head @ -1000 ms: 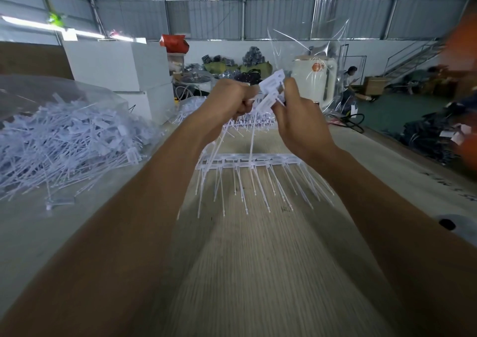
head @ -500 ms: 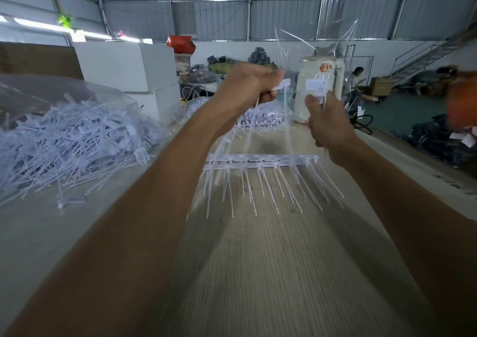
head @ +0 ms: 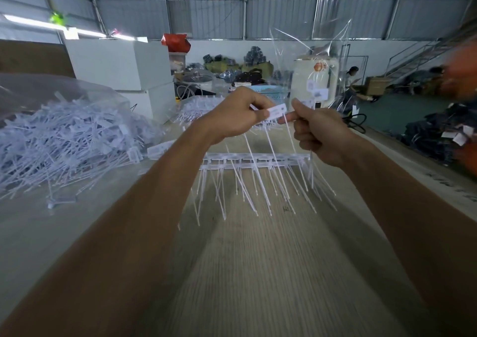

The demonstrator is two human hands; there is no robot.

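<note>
A plastic seal tag (head: 276, 110) is pinched between left hand (head: 232, 116) and right hand (head: 318, 132). Loose tags (head: 64, 140) are heaped at the table (head: 258, 272)'s left edge; one joined strip (head: 255, 161) is left.

Your left hand (head: 237, 116), at centre frame, pinches the flat head of a white tag seal (head: 277, 111). More thin white tails hang down from that hand. Your right hand (head: 320, 135), just right of it, has fingers curled, with thumb and forefinger meeting the seal's right end where its tail drops. Below both hands a strip of seals (head: 255, 160) lies flat across the table (head: 258, 272), tails pointing toward the lower frame. A pile of loose seals (head: 64, 140) occupies the left of the frame.
</note>
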